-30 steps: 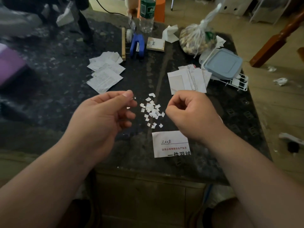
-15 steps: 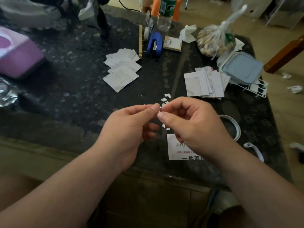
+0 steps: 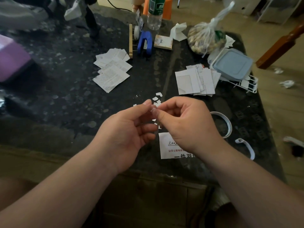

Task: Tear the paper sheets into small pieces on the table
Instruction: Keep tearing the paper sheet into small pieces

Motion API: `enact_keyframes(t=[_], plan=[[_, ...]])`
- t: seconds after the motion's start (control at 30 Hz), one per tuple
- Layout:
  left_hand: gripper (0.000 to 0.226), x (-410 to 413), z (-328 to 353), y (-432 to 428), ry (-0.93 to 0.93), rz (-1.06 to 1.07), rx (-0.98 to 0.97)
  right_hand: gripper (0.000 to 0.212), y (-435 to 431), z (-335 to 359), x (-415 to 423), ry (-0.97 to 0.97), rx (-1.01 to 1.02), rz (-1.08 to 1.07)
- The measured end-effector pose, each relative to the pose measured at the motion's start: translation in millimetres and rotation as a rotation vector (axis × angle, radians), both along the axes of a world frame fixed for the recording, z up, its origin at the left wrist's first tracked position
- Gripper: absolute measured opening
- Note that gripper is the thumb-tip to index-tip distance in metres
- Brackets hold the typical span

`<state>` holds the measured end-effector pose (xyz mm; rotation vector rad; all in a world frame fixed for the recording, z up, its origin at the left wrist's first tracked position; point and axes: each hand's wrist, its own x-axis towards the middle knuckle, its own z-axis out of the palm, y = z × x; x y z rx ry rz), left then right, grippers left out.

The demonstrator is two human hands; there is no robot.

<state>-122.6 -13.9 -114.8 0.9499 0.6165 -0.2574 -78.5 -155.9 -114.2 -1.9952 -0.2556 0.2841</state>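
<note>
Item: paper scrap (image 3: 153, 110), pinched by left hand (image 3: 126, 129) and right hand (image 3: 189, 124) above torn pieces (image 3: 158, 95), mid-counter (image 3: 65, 96). Risk: a scrap this tiny may slip untorn and scatter.

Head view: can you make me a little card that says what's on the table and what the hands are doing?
left hand: pinches a tiny paper scrap
right hand: pinches the same scrap, fingertips meeting the left's
torn pieces: small white bits on the table, partly hidden by the hands
whole sheets: left stack, right stack, printed sheet partly hidden by the right hand
other things: blue stapler, bottle, tied bag
</note>
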Motion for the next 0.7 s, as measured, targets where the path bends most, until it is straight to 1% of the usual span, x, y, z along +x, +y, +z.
enact_keyframes(t=[0.1,0.2,0.43,0.63,0.7], plan=[[0.03,-2,2,1,0.002,-0.017,-0.004,0.009,0,-1,1,-0.023,-0.018,-0.02],[0.028,-2,4,3,0.011,-0.039,-0.014,0.009,2,-3,2,-0.043,-0.022,-0.036],[0.034,-4,6,8,0.034,-0.026,-0.052,0.008,8,-6,1,-0.018,0.044,-0.072],[0.039,-5,5,11,0.062,-0.036,-0.07,0.009,9,-6,-3,-0.142,-0.046,-0.022],[0.039,-5,5,11,0.067,-0.029,-0.052,0.01,8,-5,-3,-0.132,-0.05,0.008]])
